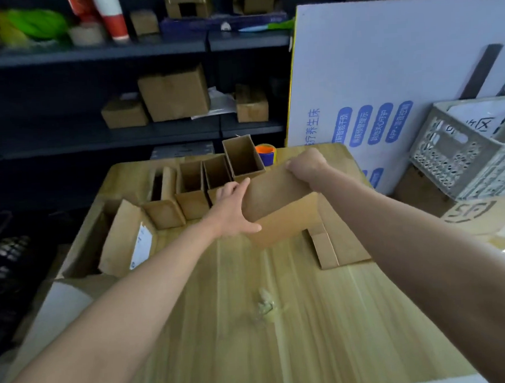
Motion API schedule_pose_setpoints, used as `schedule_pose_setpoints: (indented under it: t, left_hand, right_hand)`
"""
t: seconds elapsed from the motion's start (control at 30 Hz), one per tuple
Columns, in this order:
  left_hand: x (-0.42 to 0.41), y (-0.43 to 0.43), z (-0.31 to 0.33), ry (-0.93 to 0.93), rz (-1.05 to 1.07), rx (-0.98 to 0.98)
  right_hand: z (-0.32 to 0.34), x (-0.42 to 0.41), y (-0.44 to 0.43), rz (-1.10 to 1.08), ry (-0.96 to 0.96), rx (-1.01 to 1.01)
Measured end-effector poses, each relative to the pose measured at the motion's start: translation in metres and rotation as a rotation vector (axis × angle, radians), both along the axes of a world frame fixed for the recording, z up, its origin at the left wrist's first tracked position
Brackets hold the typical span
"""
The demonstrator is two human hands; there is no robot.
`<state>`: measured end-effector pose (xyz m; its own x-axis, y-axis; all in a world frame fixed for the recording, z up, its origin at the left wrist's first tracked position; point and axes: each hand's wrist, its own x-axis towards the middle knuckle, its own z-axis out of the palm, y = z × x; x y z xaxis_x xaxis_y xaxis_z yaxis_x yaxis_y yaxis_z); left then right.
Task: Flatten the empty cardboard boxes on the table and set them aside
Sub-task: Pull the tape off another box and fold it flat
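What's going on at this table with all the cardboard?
A person is working on a cardboard box held above the wooden table. The right hand grips its far upper edge, while the left hand presses against its left end. Flattened cardboard lies on the table to the right, and a row of open boxes stands behind, not yet flattened.

Soft, even light falls on the pale table (pixel 224 339) nearer us than the fingers (pixel 240 186); beyond them we find the shelves (pixel 92 54) dim and shadowed. Slight blur softens everything, and wide-angle distortion bends the edges.
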<state>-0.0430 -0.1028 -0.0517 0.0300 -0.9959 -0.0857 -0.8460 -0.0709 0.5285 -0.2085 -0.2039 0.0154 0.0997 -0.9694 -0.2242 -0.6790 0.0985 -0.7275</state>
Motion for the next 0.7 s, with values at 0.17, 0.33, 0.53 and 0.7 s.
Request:
schedule_pose_setpoints:
  t: [0.17, 0.33, 0.53, 0.7]
  left_hand:
    - [0.055, 0.028, -0.010, 0.285, 0.187, 0.177]
    - [0.088, 0.053, -0.022, 0.776, 0.370, 0.303]
    - [0.114, 0.064, -0.025, 1.027, 0.532, 0.346]
    - [0.108, 0.056, -0.031, 0.650, 0.618, 0.214]
  right_hand:
    - [0.003, 0.020, 0.019, 0.295, 0.118, -0.066]
    - [-0.021, 0.013, 0.029, 0.534, 0.311, 0.107]
    - [-0.042, 0.021, 0.037, 0.415, 0.166, 0.262]
    - [-0.038, 0.045, 0.037, 0.219, -0.055, 0.366]
